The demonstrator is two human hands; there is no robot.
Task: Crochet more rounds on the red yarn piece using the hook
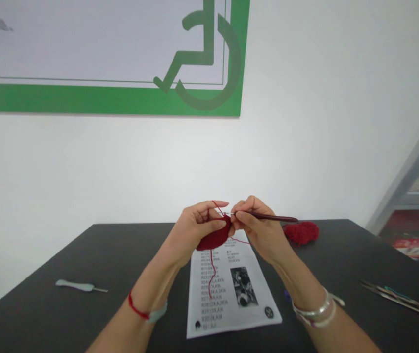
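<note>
Between my hands, above the table, is a dark red crochet piece (214, 239), rounded in shape, with a loose yarn tail hanging below it. My left hand (198, 223) pinches the piece between thumb and fingers, and a strand of red yarn runs up over its raised index finger. In my right hand (255, 220) is a crochet hook (277, 217) with a dark red handle, held like a pen. The hook's thin metal shaft meets the top edge of the piece near my left fingertips. My right fingertips are close to the piece's right side.
Under my hands lies a printed pattern sheet (227, 294) on the black table (132, 260). A ball of red yarn (302, 233) sits behind my right wrist. A white-handled hook tool (80, 286) lies left, metal scissors or tweezers (395, 295) right. Behind stands a white wall (305, 122).
</note>
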